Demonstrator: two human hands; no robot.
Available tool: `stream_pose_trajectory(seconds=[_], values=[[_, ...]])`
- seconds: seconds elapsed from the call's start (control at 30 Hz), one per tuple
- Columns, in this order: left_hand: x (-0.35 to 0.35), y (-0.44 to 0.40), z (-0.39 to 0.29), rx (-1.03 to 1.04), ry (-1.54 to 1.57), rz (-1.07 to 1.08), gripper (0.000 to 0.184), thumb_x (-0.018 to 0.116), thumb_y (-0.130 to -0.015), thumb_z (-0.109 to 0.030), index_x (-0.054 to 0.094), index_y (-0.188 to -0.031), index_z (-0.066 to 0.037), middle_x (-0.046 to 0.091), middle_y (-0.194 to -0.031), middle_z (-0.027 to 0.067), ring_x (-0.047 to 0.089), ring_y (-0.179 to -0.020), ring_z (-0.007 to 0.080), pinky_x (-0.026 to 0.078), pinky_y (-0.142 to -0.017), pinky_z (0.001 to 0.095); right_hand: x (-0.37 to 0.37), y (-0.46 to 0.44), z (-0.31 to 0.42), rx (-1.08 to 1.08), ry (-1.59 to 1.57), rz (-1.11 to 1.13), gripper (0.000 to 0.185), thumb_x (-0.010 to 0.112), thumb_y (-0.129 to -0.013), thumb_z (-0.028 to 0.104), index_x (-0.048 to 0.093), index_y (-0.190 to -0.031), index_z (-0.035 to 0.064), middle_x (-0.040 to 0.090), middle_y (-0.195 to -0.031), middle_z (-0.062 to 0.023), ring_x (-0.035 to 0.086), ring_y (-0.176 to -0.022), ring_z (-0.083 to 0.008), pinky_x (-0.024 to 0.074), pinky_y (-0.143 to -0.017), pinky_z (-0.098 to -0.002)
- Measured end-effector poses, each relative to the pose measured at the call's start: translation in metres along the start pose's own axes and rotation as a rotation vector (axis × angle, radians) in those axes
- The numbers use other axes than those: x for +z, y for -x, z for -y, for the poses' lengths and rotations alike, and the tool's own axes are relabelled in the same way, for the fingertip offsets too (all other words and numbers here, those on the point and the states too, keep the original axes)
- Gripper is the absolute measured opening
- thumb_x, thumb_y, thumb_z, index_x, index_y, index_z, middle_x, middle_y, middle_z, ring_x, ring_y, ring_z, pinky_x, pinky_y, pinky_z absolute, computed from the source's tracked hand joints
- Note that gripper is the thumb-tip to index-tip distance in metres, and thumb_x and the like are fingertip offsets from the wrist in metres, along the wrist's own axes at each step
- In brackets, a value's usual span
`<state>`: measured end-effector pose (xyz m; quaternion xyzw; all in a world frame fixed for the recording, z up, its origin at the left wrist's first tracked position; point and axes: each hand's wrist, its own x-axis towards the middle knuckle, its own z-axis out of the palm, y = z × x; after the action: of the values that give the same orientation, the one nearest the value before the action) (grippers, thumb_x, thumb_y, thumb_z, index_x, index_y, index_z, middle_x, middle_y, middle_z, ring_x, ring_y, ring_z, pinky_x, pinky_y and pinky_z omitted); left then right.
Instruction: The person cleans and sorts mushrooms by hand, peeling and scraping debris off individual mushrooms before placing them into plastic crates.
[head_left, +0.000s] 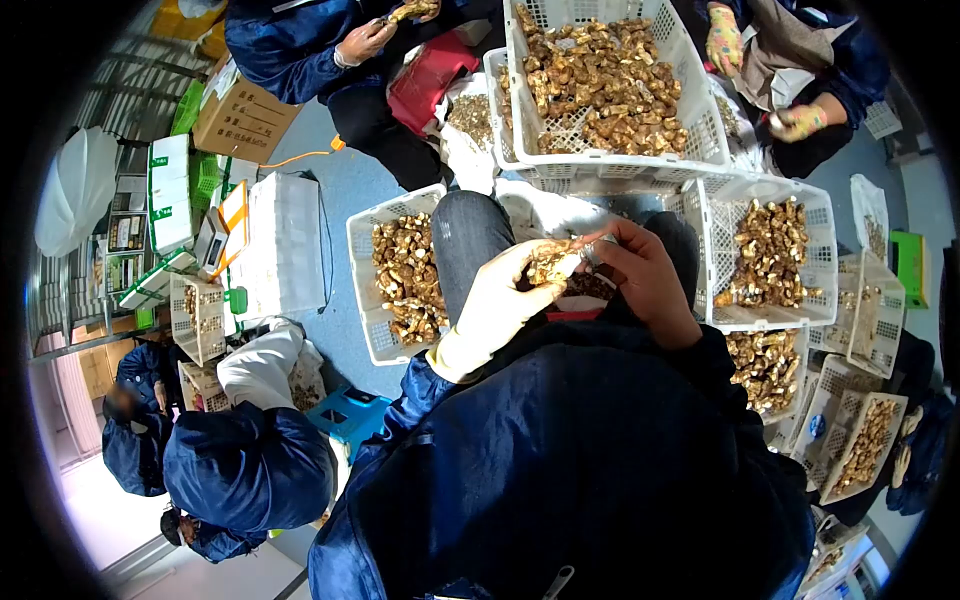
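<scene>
My left hand [493, 298], in a pale glove, is closed around a brown-and-white mushroom [550, 266] held above my lap. My bare right hand [648, 272] meets it from the other side, its fingers pinched on a small shiny tool [598, 251] touching or very near the mushroom; the tool's exact kind is unclear. Beyond my left knee a white crate [372, 335] contains many similar mushrooms. On my right side stands another white crate [822, 255] of mushrooms. Below my hands, between my legs, dark scraps [590, 287] are partly visible.
A large white crate [715, 130] heaped with mushrooms stands ahead. Co-workers' hands [368, 42] and gloved hands [800, 122] are across from me. A blue stool [350, 415], a cardboard box [243, 118] and a white bin [285, 240] are to the left.
</scene>
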<state>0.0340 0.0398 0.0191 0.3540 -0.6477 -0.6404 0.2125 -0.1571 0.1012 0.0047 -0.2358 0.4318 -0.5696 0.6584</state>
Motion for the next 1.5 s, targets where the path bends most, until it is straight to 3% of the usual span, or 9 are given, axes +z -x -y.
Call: stream_pose_trajectory(seconds=[0.3,0.37,0.7,0.87,1.1,1.2,1.27,1.4,1.5], values=[[0.002,-0.001,-0.013,0.244,-0.638,-0.107,0.059,0.066,-0.074,-0.01,0.047,-0.129,-0.004,0.061,-0.107,0.0162,0.059,-0.099,0.029,0.044,-0.09,0.0353,0.005,-0.002,-0.007,-0.093,0.057,-0.034,0.014,0.055,-0.09,0.012,0.063,-0.095,0.0006,0.063,-0.086,-0.0023,0.054,-0.077,-0.0059,0.0446,-0.071,-0.0215],[0.003,-0.002,-0.015,0.252,-0.724,-0.115,0.062,0.066,-0.072,-0.008,0.046,-0.131,-0.005,0.061,-0.104,0.0178,0.058,-0.096,0.0325,0.044,-0.088,0.0374,0.011,-0.001,-0.01,-0.195,0.32,-0.035,0.015,0.055,-0.091,0.012,0.063,-0.095,0.0002,0.061,-0.083,-0.0016,0.052,-0.075,-0.0049,0.0427,-0.07,-0.0202],[0.005,-0.003,-0.014,0.406,-0.948,-0.089,0.065,0.069,-0.069,-0.007,0.046,-0.13,-0.003,0.062,-0.094,0.0138,0.059,-0.091,0.0295,0.045,-0.083,0.0382,0.008,-0.006,-0.015,-0.181,0.222,-0.065,0.015,0.057,-0.089,0.013,0.058,-0.079,0.0029,0.057,-0.075,0.0033,0.047,-0.067,-0.003,0.0388,-0.061,-0.0192],[0.0,-0.008,-0.014,0.547,-1.014,-0.049,0.064,0.069,-0.068,-0.007,0.048,-0.129,-0.003,0.062,-0.094,0.0112,0.059,-0.091,0.0273,0.044,-0.083,0.0373,-0.005,-0.008,-0.012,0.02,0.015,-0.112,0.015,0.057,-0.09,0.012,0.054,-0.077,0.005,0.06,-0.083,0.0002,0.053,-0.068,-0.0058,0.0446,-0.061,-0.0194],[-0.001,-0.009,-0.021,0.451,-0.887,-0.064,0.067,0.069,-0.068,-0.007,0.046,-0.13,-0.003,0.061,-0.093,0.0137,0.058,-0.091,0.03,0.044,-0.084,0.0382,0.004,-0.002,-0.001,-0.017,-0.199,-0.1,0.01,0.058,-0.09,0.011,0.056,-0.083,0.003,0.066,-0.094,-0.0083,0.061,-0.076,-0.0105,0.0492,-0.066,-0.0222],[-0.002,-0.008,-0.02,0.399,-0.844,-0.061,0.067,0.069,-0.068,-0.006,0.046,-0.131,-0.003,0.061,-0.094,0.0151,0.058,-0.091,0.0315,0.045,-0.084,0.0385,0.001,-0.003,-0.008,-0.219,0.235,-0.018,0.011,0.057,-0.09,0.011,0.059,-0.085,0.0015,0.065,-0.09,-0.0072,0.06,-0.076,-0.0104,0.0485,-0.07,-0.0233],[-0.001,-0.008,-0.018,0.375,-0.836,-0.047,0.067,0.068,-0.069,-0.006,0.045,-0.131,-0.002,0.061,-0.097,0.0166,0.059,-0.092,0.0322,0.045,-0.086,0.0385,-0.006,-0.006,-0.011,-0.134,0.234,-0.039,0.012,0.057,-0.09,0.012,0.061,-0.088,0.0003,0.065,-0.087,-0.0059,0.059,-0.075,-0.0093,0.047,-0.072,-0.0232],[-0.004,-0.004,-0.02,0.198,-0.455,-0.041,0.066,0.067,-0.073,-0.006,0.043,-0.134,-0.002,0.062,-0.103,0.0145,0.059,-0.096,0.0223,0.044,-0.089,0.0319,-0.003,-0.005,-0.001,-0.01,-0.173,0.0,0.015,0.058,-0.09,0.015,0.063,-0.087,-0.0001,0.064,-0.083,-0.0031,0.055,-0.072,-0.0069,0.0441,-0.07,-0.0217],[-0.006,-0.004,-0.014,0.029,-0.107,-0.041,0.064,0.067,-0.075,-0.007,0.042,-0.134,-0.003,0.061,-0.103,0.0111,0.057,-0.094,0.0146,0.044,-0.087,0.0271,-0.011,-0.011,-0.01,-0.068,0.075,-0.063,0.015,0.058,-0.09,0.014,0.061,-0.086,0.0,0.064,-0.086,-0.004,0.056,-0.075,-0.0077,0.0442,-0.071,-0.0228]])
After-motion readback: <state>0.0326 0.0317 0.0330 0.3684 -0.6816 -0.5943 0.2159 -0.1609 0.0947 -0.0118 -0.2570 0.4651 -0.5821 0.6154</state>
